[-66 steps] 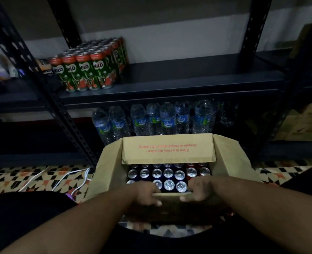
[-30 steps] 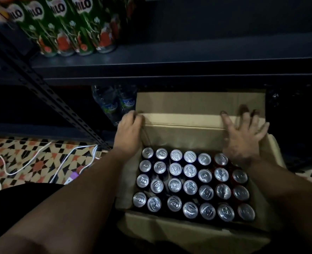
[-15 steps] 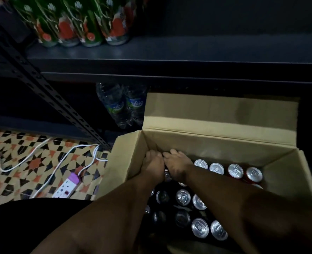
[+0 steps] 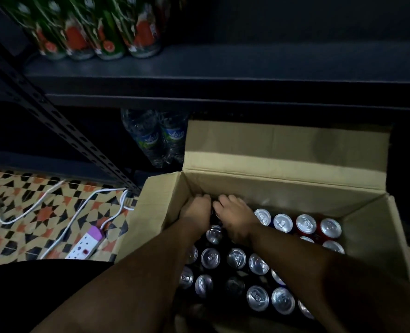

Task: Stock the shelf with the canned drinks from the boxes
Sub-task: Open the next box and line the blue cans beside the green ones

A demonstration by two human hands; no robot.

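Observation:
An open cardboard box (image 4: 283, 188) stands on the floor in front of the dark metal shelf (image 4: 247, 66). It is packed with upright canned drinks (image 4: 236, 258): dark ones, with red ones (image 4: 306, 223) at the far right. My left hand (image 4: 195, 210) and my right hand (image 4: 234, 216) are side by side in the box's far left corner. The fingers of each curl down around a can there, and the hands hide those cans. Both forearms cross over the nearer rows.
Green Milo cans (image 4: 103, 32) stand at the left of the shelf board, with bare board to their right. Water bottles (image 4: 160, 140) sit on the level below, behind the box. A slanted shelf post (image 4: 62, 131), white cables and a power strip (image 4: 86, 243) lie left on the tiled floor.
My hands left the near edge of the box, pushed back its far flap, then dropped together into the far left corner onto the cans. Over the last half second they have barely moved.

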